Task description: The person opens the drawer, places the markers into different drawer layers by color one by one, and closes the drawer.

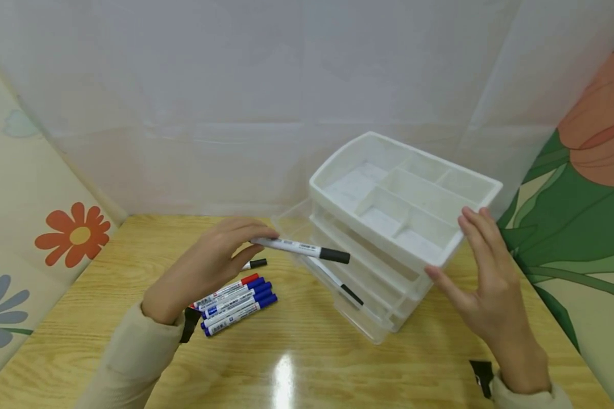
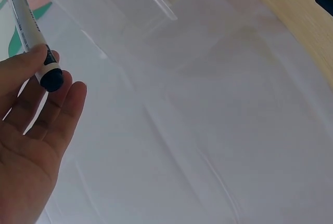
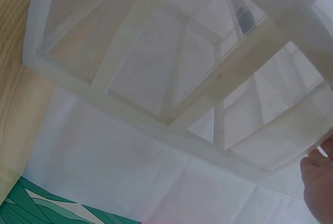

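My left hand [image 1: 210, 261] pinches a black-capped whiteboard marker [image 1: 297, 248] by its rear end, above a pulled-out clear drawer [image 1: 360, 324]. In the left wrist view the marker [image 2: 28, 24] sits between thumb and fingers. Another black-capped marker [image 1: 352, 294] lies inside that drawer. The drawer belongs to a white plastic drawer organizer [image 1: 384, 241] with a divided top tray. At its right end my right hand [image 1: 496, 289] touches the tray's rim, fingers fairly straight and thumb at the near corner. In the right wrist view only some fingertips [image 3: 317, 167] show, against the organizer's frame [image 3: 166, 125].
Left of the organizer, several blue-capped markers [image 1: 240, 312] and a red-capped marker [image 1: 249, 279] lie side by side on the wooden table [image 1: 225, 369]. Behind them lies a black-capped marker [image 1: 258, 263], partly hidden by my left hand. A white sheet [image 1: 210, 113] hangs behind.
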